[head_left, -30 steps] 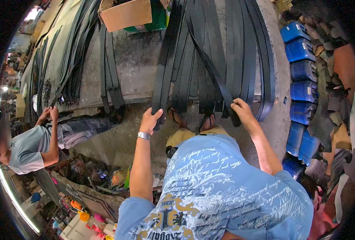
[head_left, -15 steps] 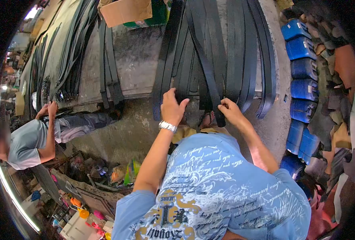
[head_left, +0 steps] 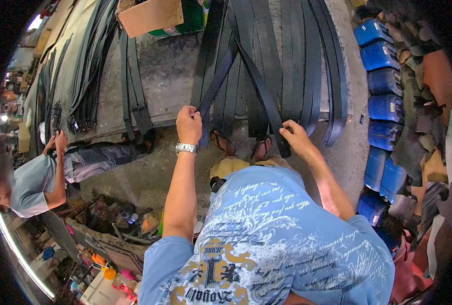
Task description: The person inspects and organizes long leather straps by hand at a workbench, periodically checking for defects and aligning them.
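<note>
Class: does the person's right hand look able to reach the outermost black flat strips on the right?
Probably yes: the right hand is near the outermost black flat strips and the way looks open, though it may need to release the long black strip it pinches.

The black strips [head_left: 292, 66] and cardboard box [head_left: 152, 18] run past the top edge, the blue shirt [head_left: 266, 218] past the bottom one. The left fingers [head_left: 189, 112] hide their grip on a strip; whatever the other person's hands [head_left: 59, 142] hold is too small to tell.
</note>
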The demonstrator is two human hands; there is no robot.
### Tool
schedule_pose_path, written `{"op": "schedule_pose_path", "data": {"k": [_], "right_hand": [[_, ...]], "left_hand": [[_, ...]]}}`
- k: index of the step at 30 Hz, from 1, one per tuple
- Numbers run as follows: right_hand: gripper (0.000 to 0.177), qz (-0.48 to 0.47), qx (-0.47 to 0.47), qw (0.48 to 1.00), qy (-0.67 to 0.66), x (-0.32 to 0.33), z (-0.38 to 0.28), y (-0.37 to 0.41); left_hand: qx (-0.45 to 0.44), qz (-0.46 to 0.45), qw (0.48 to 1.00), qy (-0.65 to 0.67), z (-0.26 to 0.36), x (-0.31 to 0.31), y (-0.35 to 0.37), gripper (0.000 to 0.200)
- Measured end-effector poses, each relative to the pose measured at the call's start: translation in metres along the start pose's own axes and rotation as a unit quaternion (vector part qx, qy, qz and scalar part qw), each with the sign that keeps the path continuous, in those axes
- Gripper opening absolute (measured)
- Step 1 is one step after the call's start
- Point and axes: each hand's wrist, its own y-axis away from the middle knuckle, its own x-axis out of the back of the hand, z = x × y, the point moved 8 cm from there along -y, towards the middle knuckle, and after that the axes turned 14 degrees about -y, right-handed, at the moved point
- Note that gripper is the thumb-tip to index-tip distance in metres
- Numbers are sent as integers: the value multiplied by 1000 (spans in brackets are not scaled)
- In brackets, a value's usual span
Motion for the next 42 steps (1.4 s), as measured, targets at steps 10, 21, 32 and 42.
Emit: {"op": "schedule_pose_path", "data": {"k": [10,21,32,42], "right_hand": [[33,-20,-1,1000,6,-5,-3,-1],[32,-33,-16,999,9,-10,-3,-4],[31,-77,-44,994,-65,-31,-10,-1],[30,-104,-47,992,-57,-58,-17,-3]], "left_hand": [[54,-14,998,28,-15,-3,7,14],[78,-148,985,36,17,-55,75,49],[180,-355,822,407,49,-100,107,18],[191,-391,833,341,45,-84,102,18]]}}
